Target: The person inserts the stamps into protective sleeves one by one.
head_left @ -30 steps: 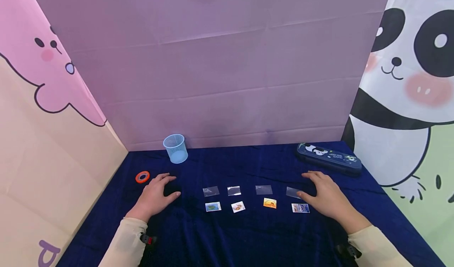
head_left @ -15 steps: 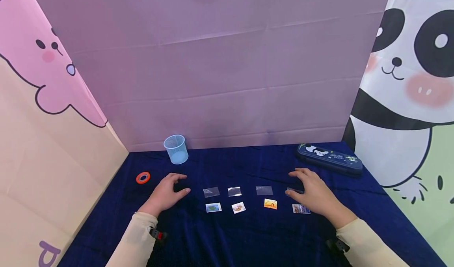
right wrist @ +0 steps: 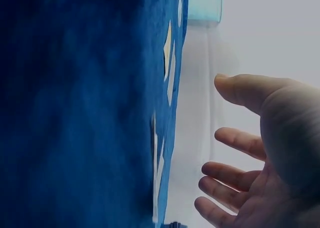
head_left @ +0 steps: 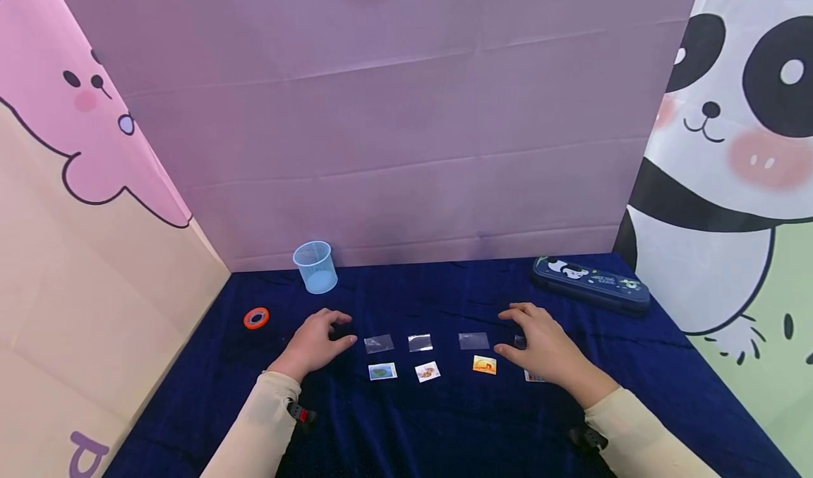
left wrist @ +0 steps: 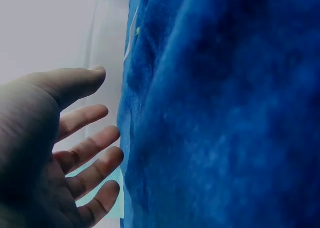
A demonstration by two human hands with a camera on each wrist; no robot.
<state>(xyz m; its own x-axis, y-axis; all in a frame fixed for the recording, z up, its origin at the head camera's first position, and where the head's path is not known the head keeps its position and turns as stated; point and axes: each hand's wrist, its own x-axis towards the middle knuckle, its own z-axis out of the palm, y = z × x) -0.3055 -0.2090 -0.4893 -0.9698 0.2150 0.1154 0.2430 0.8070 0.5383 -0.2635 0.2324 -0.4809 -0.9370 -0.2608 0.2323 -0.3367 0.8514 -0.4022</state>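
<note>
We see a counter point(head_left: 406, 428) draped in dark blue cloth, its far edge meeting a mauve fabric wall point(head_left: 406, 181) and its side edges spreading apart toward the near side. A wide stretch of bare cloth runs nearward from the middle rows, and another lies between them and the far edge, so we find room both ways; sideways, the two hands bound the rows.

We count four thin clear rectangular plastic films point(head_left: 473, 341) in a row across the counter's middle, and four small rectangular printed cards point(head_left: 485, 365) in a row on their near side. The left hand point(head_left: 317, 344) is just beside the leftmost film, thumb apart from loosely bent fingers, holding nothing. The right hand point(head_left: 540, 344) partly hides the rightmost film and card from us; its fingers and thumb are likewise apart, gripping nothing.

Around these we count one light blue mesh cup point(head_left: 315, 267) upright near the far left corner, one flat round orange ring point(head_left: 256, 318) near the left edge, and one navy oblong pencil case point(head_left: 591, 284) with a panda print near the far right corner.
</note>
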